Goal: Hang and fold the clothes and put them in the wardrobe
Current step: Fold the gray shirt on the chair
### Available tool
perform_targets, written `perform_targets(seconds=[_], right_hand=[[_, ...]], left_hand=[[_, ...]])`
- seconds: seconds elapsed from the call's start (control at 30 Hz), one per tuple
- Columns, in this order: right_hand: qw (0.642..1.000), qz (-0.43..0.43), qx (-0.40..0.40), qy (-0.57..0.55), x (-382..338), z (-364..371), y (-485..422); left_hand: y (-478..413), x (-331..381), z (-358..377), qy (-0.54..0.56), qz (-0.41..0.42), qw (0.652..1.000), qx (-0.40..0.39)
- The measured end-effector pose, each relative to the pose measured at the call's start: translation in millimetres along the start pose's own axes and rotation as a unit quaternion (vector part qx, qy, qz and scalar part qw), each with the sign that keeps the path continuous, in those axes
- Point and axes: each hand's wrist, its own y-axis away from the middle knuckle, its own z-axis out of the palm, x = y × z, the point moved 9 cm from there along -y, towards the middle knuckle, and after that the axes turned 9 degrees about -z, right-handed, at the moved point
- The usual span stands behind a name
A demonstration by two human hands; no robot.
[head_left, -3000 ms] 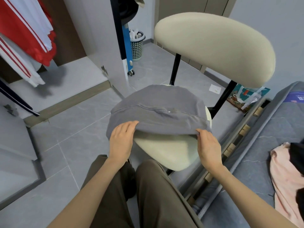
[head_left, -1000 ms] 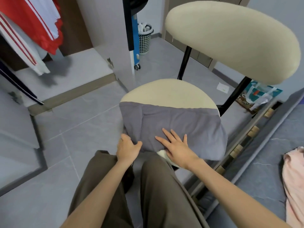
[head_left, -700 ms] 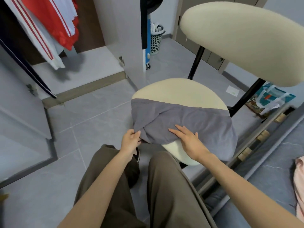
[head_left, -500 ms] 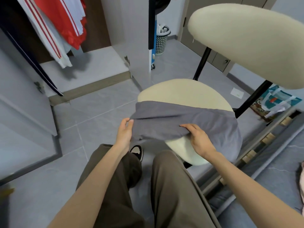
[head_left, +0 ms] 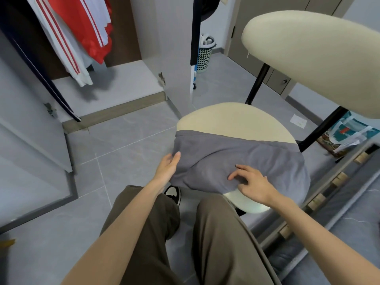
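Head view: the folded grey garment (head_left: 242, 161) lies across the near half of the chair seat (head_left: 232, 118), long axis left to right, its front edge drooping toward me. My left grip (head_left: 167, 167) meets its left end with fairly straight fingers, and I cannot tell whether it pinches. My right grip (head_left: 254, 183) rests spread on top, holding nothing, with the wardrobe (head_left: 115, 85) lying leftward.

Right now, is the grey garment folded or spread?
Folded: the garment lies as a doubled band across the front of the seat.
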Motion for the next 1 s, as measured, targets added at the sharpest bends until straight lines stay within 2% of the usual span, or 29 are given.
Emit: perform_targets(seconds=[0.1, 0.2, 0.27, 0.37, 0.43, 0.57, 0.63, 0.7, 0.77, 0.83, 0.9, 1.0], right_hand=[[1.0, -0.002, -0.002, 0.007, -2.6, -1.7, -7.8], [0.998, -0.002, -0.018, 0.064, -0.1, 6.0, -13.6], [0.995, 0.015, -0.046, 0.09, 4.0, 16.3, -15.6], [0.992, 0.026, -0.034, 0.117, 9.3, 20.3, -18.4], [0.991, 0.019, -0.012, 0.131, 12.0, 19.0, -19.8], [0.991, 0.009, 0.0, 0.132, 14.8, 18.4, -21.4], [0.993, 0.004, -0.002, 0.117, 14.6, 18.2, -21.0], [0.998, -0.007, 0.01, 0.065, 12.5, 14.4, -21.1], [0.998, -0.021, 0.063, -0.013, 10.9, 1.2, -18.3], [0.986, -0.027, 0.152, -0.059, 16.4, -20.5, -9.4], [0.971, -0.016, 0.237, -0.029, 27.4, -42.6, 7.3], [0.941, 0.077, 0.328, 0.04, 63.2, -65.2, 42.4]], left_hand=[[-9.4, 10.2, 15.1, -0.009, 0.01, 1.0, 0.001], [-20.3, 19.3, 12.5, -0.07, 0.052, 0.993, 0.074], [-23.8, 30.4, 7.4, -0.035, 0.087, 0.99, 0.109], [-31.3, 47.1, 2.4, 0.003, 0.109, 0.983, 0.147], [-42.6, 48.8, 0.4, 0.005, 0.093, 0.98, 0.174], [-65.2, 34.1, 12.4, -0.007, 0.003, 0.985, 0.171], [-61.1, 39.2, 14.5, -0.063, -0.002, 0.973, 0.223], [-42.5, 56.2, 14.7, -0.131, 0.045, 0.944, 0.3], [-18.3, 78.2, 26.3, -0.192, 0.141, 0.914, 0.327], [4.4, 92.3, 55.2, -0.262, 0.246, 0.886, 0.292], [21.5, 93.6, 92.5, -0.299, 0.309, 0.878, 0.212], [30.9, 80.8, 156.7, -0.351, 0.3, 0.884, 0.068]])
